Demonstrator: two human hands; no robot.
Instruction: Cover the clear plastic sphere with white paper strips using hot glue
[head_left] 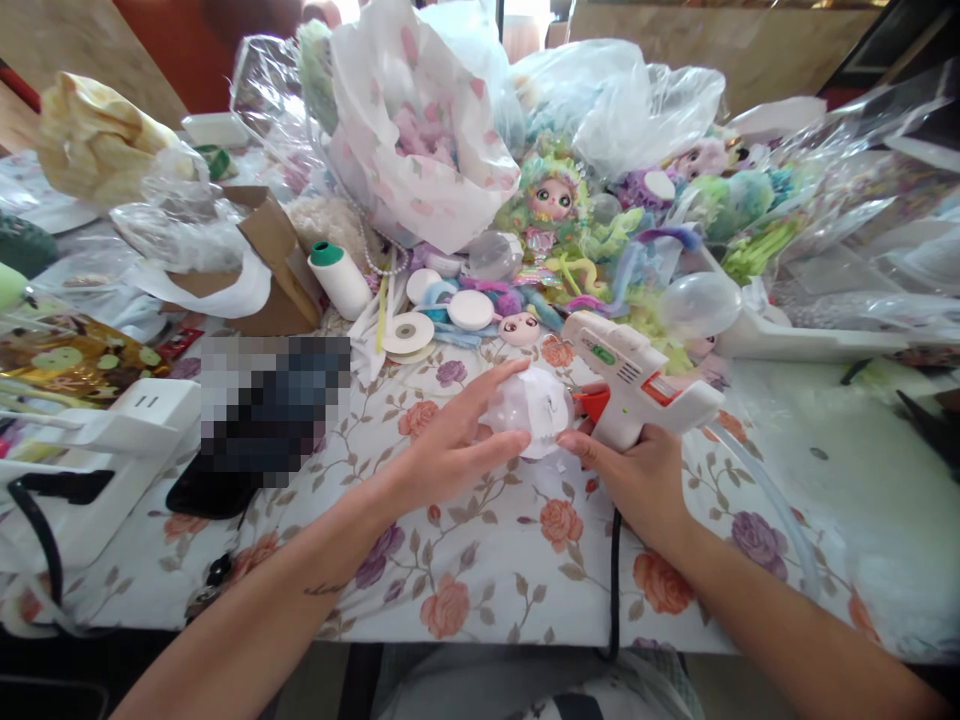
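In the middle of the table my left hand (446, 440) grips a clear plastic ball (513, 404) between thumb and fingers. A white patch (547, 412) with a small dark curved mark covers the ball's right side. My right hand (649, 490) is wrapped round the handle of a white hot glue gun (619, 365), whose red front and nozzle point left at the ball. The tip looks very close to the patch, but I cannot tell whether it touches. My right thumb is at the ball's lower right edge. A black cord (615, 585) hangs below the gun.
Behind the ball lie a doll's face (519, 328), a ribbon spool (409, 333) and a dressed doll (551, 200). A green-topped thread cone (340, 280) stands left of them. A phone (214, 480) and white power strip (124, 465) lie left. Plastic bags (427, 120) fill the back.
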